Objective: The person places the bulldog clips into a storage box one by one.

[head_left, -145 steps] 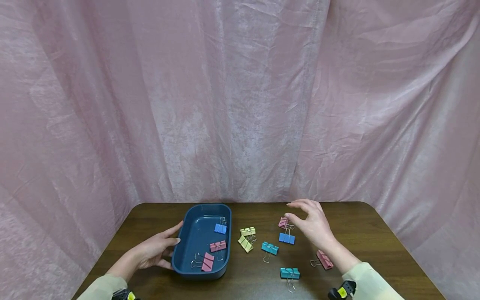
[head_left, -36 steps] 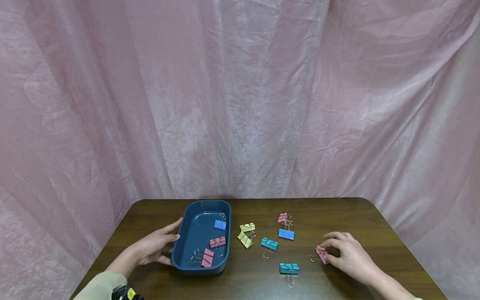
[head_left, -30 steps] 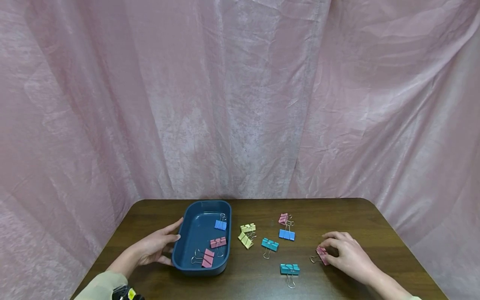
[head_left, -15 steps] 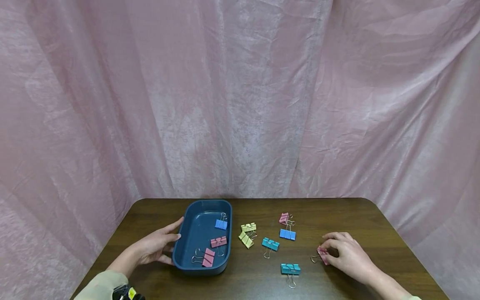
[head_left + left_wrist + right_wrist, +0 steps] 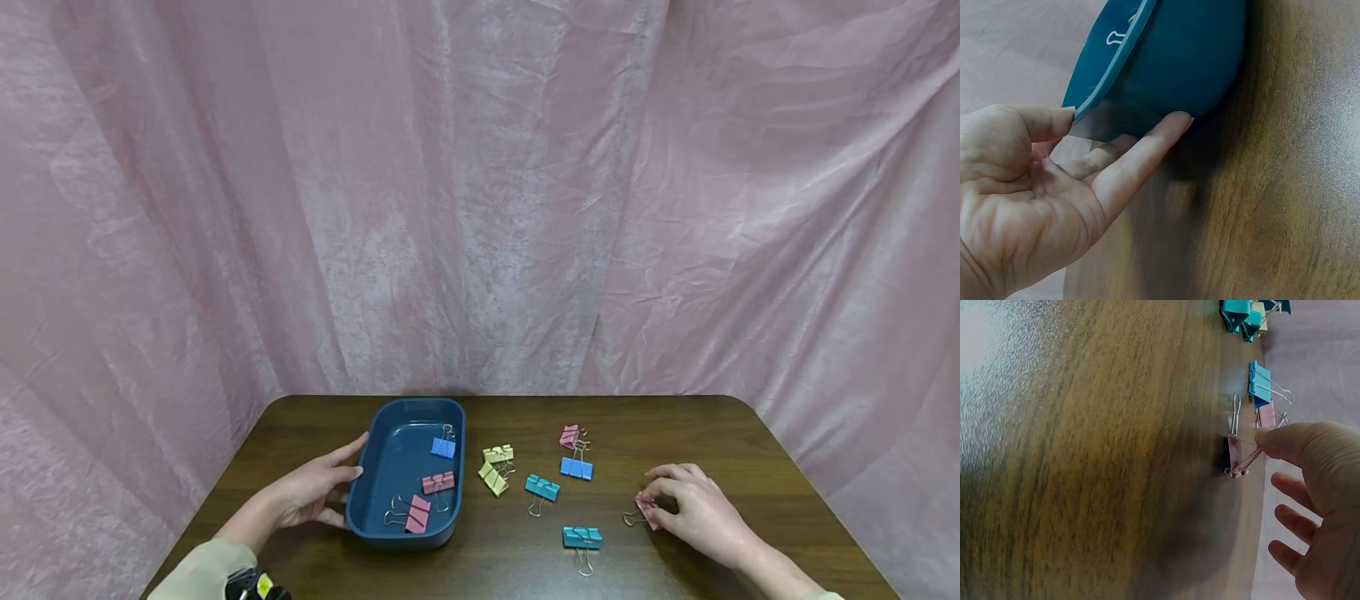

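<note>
A dark blue tray (image 5: 405, 542) stands on the left of the table, with pink binder clips (image 5: 417, 515) and a blue binder clip (image 5: 443, 448) inside. My left hand (image 5: 311, 493) touches its left side with fairly straight fingers, and the thumb is at the rim in the left wrist view. On the right, my right hand (image 5: 693, 512) pinches a pink binder clip (image 5: 1235, 453) that stays down at the tabletop. The right thumb (image 5: 1279, 440) lies against one of its wire handles; the index finger is hidden behind the thumb in the right wrist view.
Between tray and right hand lie two yellow clips (image 5: 493, 479), a teal clip (image 5: 542, 487) and a nearer teal clip (image 5: 582, 537). Farther back, a blue clip (image 5: 576, 468) touches or nearly touches a pink clip (image 5: 569, 436). A pink curtain (image 5: 480, 208) hangs behind the table.
Since the oldest frame, my right hand has come from above the far pink and blue clips down to the near-right pink clip. Over the last second both hands have stayed put.
</note>
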